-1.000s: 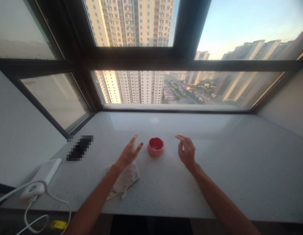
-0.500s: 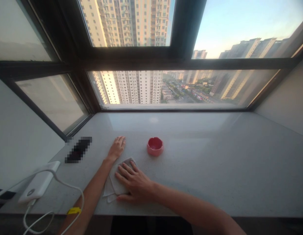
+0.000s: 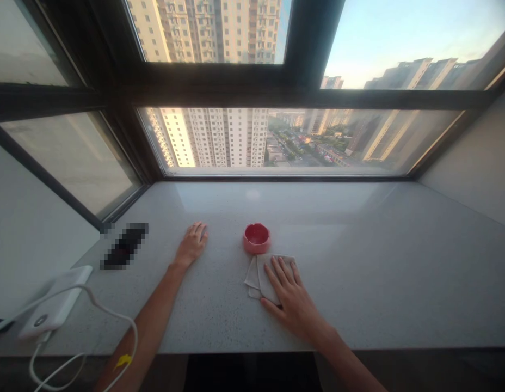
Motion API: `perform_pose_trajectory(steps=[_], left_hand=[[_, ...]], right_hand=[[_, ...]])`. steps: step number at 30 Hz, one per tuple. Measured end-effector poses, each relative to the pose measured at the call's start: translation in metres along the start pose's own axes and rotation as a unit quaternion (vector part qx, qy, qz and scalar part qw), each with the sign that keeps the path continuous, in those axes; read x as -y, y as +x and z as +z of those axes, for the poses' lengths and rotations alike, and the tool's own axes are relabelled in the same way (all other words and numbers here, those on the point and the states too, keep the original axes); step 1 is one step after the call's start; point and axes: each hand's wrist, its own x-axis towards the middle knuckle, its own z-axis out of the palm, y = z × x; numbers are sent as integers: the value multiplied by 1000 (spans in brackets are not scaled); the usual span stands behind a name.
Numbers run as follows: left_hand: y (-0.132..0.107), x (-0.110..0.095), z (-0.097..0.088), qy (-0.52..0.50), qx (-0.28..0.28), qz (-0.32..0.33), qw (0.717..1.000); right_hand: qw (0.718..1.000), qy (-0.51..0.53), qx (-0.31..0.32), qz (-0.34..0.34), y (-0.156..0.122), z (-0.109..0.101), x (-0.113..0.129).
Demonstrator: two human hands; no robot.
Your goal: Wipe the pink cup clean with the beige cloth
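My right hand lies flat, fingers spread, on a pale folded cloth on the speckled stone sill. The cloth's far edge nearly touches a small pink bowl-shaped dish that stands just beyond it. My left hand rests palm down on the bare sill to the left of the dish, fingers stretched out, holding nothing.
A dark blurred-out object lies at the sill's left. A white power bank with a white cable sits at the near left corner. Window panes and dark frames close the back; walls flank both sides.
My right hand has slid the cloth to the right, from beside my left arm to just in front of the pink dish. My left hand stays flat in place.
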Motion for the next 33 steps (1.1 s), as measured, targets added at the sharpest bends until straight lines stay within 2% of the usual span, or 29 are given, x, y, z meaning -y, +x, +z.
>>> perform_pose_trajectory(steps=[4, 9, 21, 25, 27, 30, 33], left_hand=[[0, 1, 0, 3, 0, 2, 1000], [-1, 0, -3, 5, 9, 2, 1000], [-2, 0, -2, 5, 12, -3, 1000], [-3, 1, -1, 0, 8, -5, 1000], [-3, 1, -1, -2, 7, -3, 1000], [-2, 2, -1, -8, 6, -1, 1000], [-2, 0, -1, -20, 2, -4, 1000]], right_hand=[[1000, -1, -18, 18, 3, 7, 7], [999, -1, -18, 32, 2, 10, 2], [999, 9, -13, 38, 3, 7, -1], [999, 17, -12, 47, -2, 5, 15], [1000, 30, 2, 8, -11, 9, 33], [991, 60, 28, -113, -33, 23, 61], [975, 110, 12, -191, -49, 29, 71]])
